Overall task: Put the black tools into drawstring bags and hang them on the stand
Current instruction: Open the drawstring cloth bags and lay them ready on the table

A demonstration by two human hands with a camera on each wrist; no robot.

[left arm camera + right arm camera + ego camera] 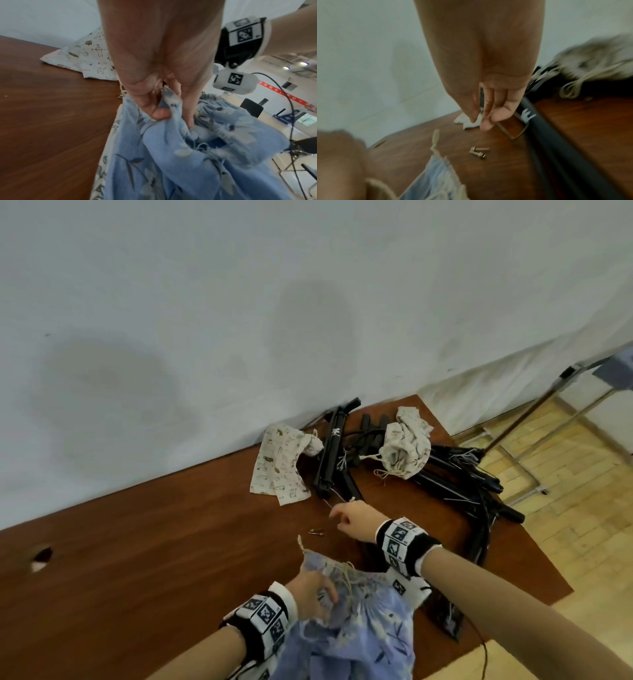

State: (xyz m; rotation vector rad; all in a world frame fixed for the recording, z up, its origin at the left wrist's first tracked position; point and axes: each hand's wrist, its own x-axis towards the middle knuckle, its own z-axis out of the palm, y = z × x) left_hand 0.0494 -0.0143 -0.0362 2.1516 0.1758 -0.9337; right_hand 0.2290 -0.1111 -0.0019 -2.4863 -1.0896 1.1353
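My left hand [313, 594] [163, 112] grips the gathered rim of a blue floral drawstring bag [363, 621] [180, 162] at the table's near edge; its cord ends stick up. My right hand [337, 517] [486, 121] hovers just beyond it with fingers pointing down, loosely straight, nothing plainly held. Its fingertips are next to the thin metal loop [513, 129] of a long black tool [330, 453] [544, 135]. Several more black tools [455, 470] lie piled at the far right.
One white patterned bag [277, 470] [89, 56] lies flat by the wall; another [407, 446] sits crumpled on the tool pile. Small metal bolts [317, 531] [478, 152] lie near my right hand. A metal frame [534, 412] stands on the floor to the right. The brown table [154, 559] has a hole [41, 556].
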